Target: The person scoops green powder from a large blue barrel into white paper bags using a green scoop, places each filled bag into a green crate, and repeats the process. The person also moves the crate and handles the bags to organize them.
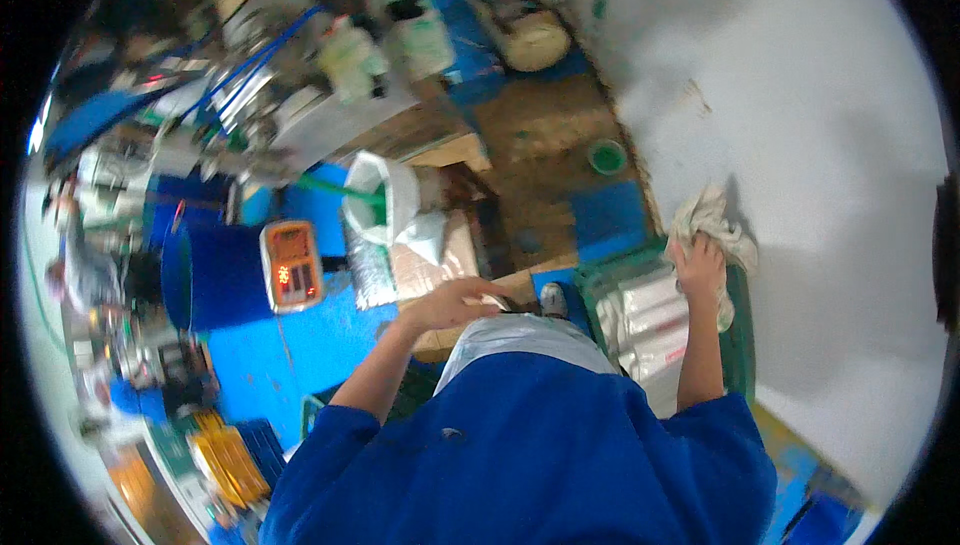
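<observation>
My right hand [702,267] grips a crumpled off-white cloth [712,220] at the far edge of a green crate [741,345], close to the wall. Part of the cloth hangs down the crate's right side. Inside the crate lie several pale, plastic-wrapped packs [655,320] in a row. In front of my waist, my left hand [452,305] is held with its fingers stretched toward the right. Something small and pale shows by its fingertips, too blurred to name; I cannot see it being held.
A white bucket [402,195] with a green handle-like piece stands ahead, beside a flattened cardboard sheet [440,260]. To the left is a blue drum [215,275] with an orange-framed digital display [292,265]. A green round container [607,157] sits near the white wall [800,145]. People work far left.
</observation>
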A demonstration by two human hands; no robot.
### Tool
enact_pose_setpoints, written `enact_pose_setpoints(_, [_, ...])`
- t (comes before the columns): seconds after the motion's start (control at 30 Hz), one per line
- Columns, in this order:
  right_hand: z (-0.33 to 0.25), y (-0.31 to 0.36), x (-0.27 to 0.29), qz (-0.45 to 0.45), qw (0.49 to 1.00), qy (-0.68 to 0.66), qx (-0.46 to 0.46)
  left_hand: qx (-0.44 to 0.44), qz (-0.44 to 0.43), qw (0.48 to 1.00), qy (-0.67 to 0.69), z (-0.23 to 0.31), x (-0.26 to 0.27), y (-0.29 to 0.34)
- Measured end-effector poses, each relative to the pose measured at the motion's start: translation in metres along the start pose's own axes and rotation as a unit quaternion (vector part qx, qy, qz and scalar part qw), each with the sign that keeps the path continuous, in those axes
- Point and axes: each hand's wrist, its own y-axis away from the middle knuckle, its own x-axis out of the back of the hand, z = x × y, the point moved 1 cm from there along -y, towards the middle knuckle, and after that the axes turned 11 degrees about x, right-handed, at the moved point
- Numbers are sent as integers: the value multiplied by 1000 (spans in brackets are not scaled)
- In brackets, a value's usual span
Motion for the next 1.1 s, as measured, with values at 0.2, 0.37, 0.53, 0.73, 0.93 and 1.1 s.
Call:
enact_pose_setpoints(0.2, [1,25,-56,-17,999,25,28,126,47,968,212,-73,-65,41])
enact_pose_setpoints(0.37, [1,8,-53,31,999,-13,18,196,209,945,155,-142,-165,119])
enact_pose_setpoints(0.53, [-104,-13,-43,-4,892,-446,73,341,359,864,-87,-164,-129,169])
enact_pose_setpoints(0.73, [-295,62,-29,-545,483,-683,59,3,509,859,51,-40,-58,80])
enact_pose_setpoints(0.93, [-377,92,4,-629,319,-709,13,-116,542,809,-197,-80,-62,85])
enact_pose_setpoints(1.1, [-396,49,47,-695,133,-706,29,128,564,816,-18,-223,-11,131])
